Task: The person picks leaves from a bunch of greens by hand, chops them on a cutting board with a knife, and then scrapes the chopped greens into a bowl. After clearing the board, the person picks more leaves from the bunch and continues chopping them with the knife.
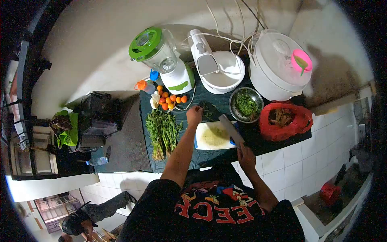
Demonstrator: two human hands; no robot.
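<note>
My right hand [246, 158] is closed round the handle of a wide-bladed knife [230, 129]. Its blade slants over the right side of a white cutting board [203, 139], whose middle is stained green. Beyond the board's far left corner, my left hand [195, 115] has its fingertips drawn together beside a small heap of green herbs [209, 111]. Whatever those fingertips pinch is too small to make out. Bundles of leafy greens with roots [163, 131] lie left of my left forearm. Chopped greens fill part of a metal bowl [246, 105] right of the board.
Small orange tomatoes [173, 98] lie behind the leafy greens. Along the wall stand a blender [173, 78], a white stand mixer [221, 76] and a large white lidded container [278, 64]. A red plastic bag [296, 123] sits at the right edge. Another person [86, 218] is at lower left.
</note>
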